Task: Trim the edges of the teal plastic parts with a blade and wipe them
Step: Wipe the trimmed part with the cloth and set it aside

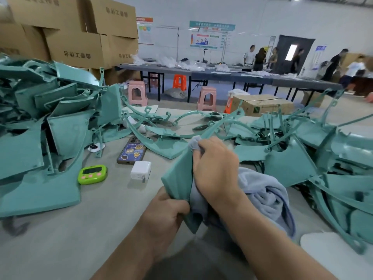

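Wiping is the step in hand. The left hand grips the lower end of one teal part above the worktop's near edge. The right hand clenches one blue cloth against that part. The next move likely calls for drawing the cloth along the edge. Two heaps of parts, too many to count: left heap, right heap. No blade shows.
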